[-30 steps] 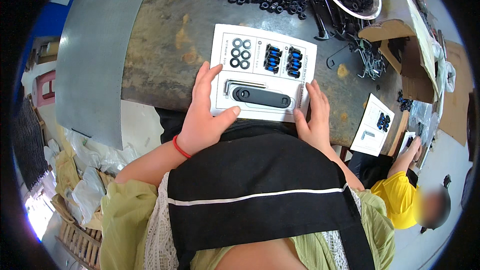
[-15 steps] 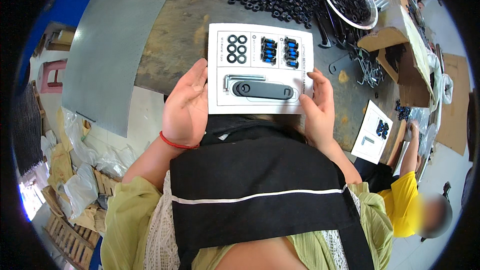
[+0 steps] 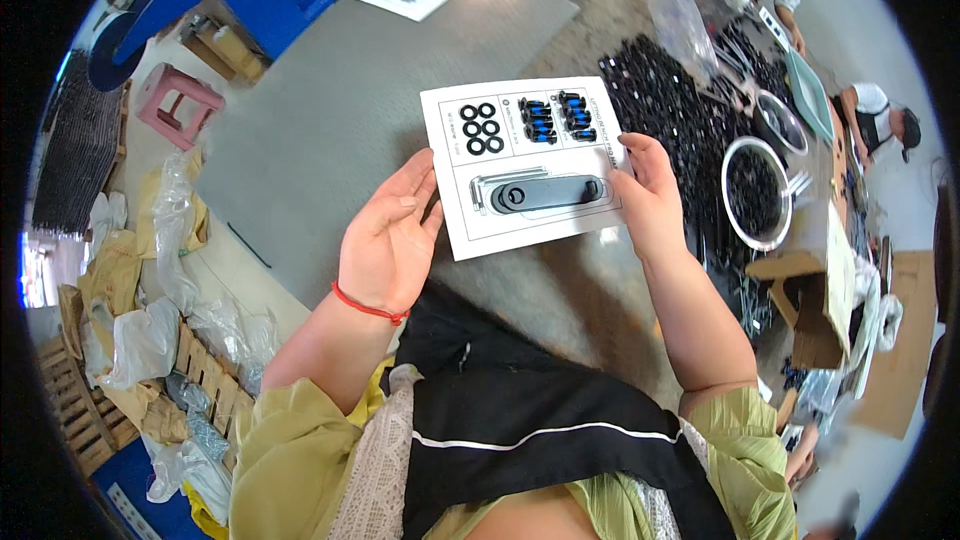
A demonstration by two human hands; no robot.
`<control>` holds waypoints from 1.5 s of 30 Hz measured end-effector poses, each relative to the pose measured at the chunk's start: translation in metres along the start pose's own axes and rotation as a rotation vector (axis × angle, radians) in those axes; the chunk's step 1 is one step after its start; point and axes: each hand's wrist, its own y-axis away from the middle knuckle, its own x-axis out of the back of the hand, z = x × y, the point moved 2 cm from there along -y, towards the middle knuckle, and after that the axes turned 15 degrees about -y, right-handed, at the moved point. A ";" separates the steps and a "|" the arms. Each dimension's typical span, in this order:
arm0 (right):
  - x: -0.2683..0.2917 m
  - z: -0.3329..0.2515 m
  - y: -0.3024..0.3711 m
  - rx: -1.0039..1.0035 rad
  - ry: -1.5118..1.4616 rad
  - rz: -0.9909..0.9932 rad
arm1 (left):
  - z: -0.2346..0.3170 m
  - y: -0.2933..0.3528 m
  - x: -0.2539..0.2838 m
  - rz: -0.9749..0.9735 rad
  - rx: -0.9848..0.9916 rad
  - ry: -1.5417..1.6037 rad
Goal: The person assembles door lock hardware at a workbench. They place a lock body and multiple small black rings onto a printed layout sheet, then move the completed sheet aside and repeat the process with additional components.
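Two-handed: turned leftward, bringing hardware card over grey sheet; pinching right edge with right hand, steadying left edge with open-fingered left hand; apparently in transit.

The right hand pinches the right edge of a white hardware card, thumb on its face; the left hand, palm turned up, has its fingertips at the left edge. The tilted card bears six black washers, two groups of blue-banded black bolts, silver hex keys and a flat black wrench. A similar card lies on the grey sheet beyond; a metal bowl of dark fasteners stands to the right.
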 end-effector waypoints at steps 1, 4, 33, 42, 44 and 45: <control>-0.008 0.000 -0.018 -0.015 -0.005 -0.004 | 0.005 -0.008 0.005 0.038 -0.002 -0.011; -0.027 0.009 -0.083 0.043 0.090 -0.032 | 0.019 -0.040 0.019 0.128 -0.001 -0.031; -0.027 0.107 -0.400 0.061 0.202 -0.304 | -0.006 -0.240 0.053 0.108 0.138 0.048; -0.034 0.082 -0.370 0.144 0.550 -0.227 | -0.001 -0.244 0.067 0.195 -0.182 -1.022; -0.041 0.079 -0.337 0.291 0.723 -0.127 | 0.009 -0.253 0.079 0.263 -0.372 -1.571; -0.042 0.075 -0.317 0.273 0.746 -0.112 | 0.014 -0.259 0.079 0.325 -0.406 -1.716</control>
